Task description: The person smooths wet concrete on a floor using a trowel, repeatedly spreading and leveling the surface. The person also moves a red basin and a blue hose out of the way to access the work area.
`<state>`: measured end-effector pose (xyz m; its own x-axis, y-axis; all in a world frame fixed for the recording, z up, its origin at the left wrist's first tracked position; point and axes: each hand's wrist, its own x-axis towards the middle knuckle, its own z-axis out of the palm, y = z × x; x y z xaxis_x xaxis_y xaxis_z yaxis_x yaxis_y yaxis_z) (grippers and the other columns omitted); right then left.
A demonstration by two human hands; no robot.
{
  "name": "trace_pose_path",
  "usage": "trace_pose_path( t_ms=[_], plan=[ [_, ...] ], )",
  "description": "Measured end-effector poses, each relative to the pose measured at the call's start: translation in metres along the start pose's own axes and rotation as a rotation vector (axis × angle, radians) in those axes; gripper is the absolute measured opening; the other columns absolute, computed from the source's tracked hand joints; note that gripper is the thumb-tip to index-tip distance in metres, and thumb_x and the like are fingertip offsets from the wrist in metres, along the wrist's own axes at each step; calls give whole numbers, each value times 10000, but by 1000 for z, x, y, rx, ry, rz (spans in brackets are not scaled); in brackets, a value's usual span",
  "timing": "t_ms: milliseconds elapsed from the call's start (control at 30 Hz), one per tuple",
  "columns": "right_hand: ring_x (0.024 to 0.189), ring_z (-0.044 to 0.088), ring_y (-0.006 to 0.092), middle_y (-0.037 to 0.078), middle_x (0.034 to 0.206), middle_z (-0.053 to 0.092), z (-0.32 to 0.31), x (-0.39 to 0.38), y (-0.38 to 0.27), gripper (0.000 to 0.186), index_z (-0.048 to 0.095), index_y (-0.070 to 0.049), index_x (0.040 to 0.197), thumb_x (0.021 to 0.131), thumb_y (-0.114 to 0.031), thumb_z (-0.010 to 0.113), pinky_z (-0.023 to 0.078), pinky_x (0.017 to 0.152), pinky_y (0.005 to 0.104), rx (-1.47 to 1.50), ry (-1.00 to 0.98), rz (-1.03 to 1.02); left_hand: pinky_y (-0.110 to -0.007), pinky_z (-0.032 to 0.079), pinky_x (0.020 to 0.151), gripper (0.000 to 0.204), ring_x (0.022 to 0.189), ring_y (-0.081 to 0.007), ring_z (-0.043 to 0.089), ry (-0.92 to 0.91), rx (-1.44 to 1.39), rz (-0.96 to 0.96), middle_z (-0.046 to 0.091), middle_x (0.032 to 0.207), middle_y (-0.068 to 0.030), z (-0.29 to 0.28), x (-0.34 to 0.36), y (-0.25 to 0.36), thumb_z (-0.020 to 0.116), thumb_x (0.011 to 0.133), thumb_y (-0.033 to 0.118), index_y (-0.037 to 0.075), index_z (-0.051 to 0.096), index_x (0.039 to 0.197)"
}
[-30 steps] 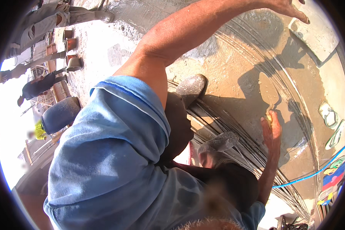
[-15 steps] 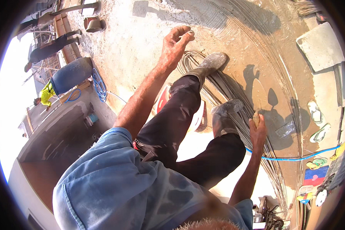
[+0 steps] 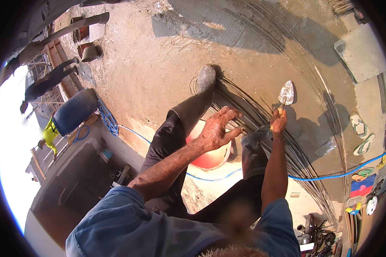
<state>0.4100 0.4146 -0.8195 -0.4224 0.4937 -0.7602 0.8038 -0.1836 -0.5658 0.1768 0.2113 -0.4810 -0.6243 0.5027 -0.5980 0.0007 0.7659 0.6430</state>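
Note:
My right hand (image 3: 278, 121) is closed round the handle of a pointed trowel (image 3: 287, 93), whose blade is smeared with grey mortar and points away from me. Below it run long thin metal rods (image 3: 283, 145), bundled on the ground. My left hand (image 3: 217, 129) holds nothing, its fingers spread and slightly bent. It hangs over the far rim of a red bucket (image 3: 210, 160) that stands between my legs, partly hidden by my forearm. A grey, dirty rubber boot (image 3: 207, 79) on my left foot stands beside the rods; the other boot (image 3: 255, 147) is near my right hand.
A blue hose (image 3: 326, 177) crosses the ground on the right. Flip-flops (image 3: 359, 125) and a pale slab (image 3: 362, 53) lie along the right side. At the left are a blue barrel (image 3: 76, 112), a bucket (image 3: 90, 52) and other people standing on the wet ground.
My left hand has come down and nearer, over the red bucket. My right hand has moved slightly farther away, and the trowel blade now shows. My left leg has shifted left.

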Motion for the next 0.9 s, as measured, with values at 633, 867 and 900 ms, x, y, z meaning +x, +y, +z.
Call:
trace_pose_path(
  t_ms=[633, 867, 900],
  plan=[
    [868, 718, 422, 211, 889, 719, 406, -27, -279, 334, 533, -74, 1094, 943, -352, 643, 562, 727, 518, -492, -205, -279, -397, 480, 1009, 419, 1152, -284, 618, 310, -729, -199, 641, 1200, -156, -145, 12, -80, 794, 884, 143, 8, 619, 1241],
    [736, 691, 266, 190, 970, 664, 373, 7, -207, 470, 545, -3, 1243, 936, -337, 670, 542, 537, 340, 66, 105, 230, -406, 440, 1051, 397, 1183, -291, 592, 451, -832, -188, 644, 1181, -144, -166, 1, -92, 772, 899, 140, 9, 623, 1243],
    [758, 689, 279, 190, 973, 659, 382, 13, -210, 483, 548, 0, 1251, 930, -339, 670, 567, 585, 364, 71, 93, 227, -405, 434, 1061, 393, 1196, -288, 588, 476, -852, -204, 641, 1189, -146, -167, -2, -95, 769, 904, 138, 6, 622, 1244]
  ],
)
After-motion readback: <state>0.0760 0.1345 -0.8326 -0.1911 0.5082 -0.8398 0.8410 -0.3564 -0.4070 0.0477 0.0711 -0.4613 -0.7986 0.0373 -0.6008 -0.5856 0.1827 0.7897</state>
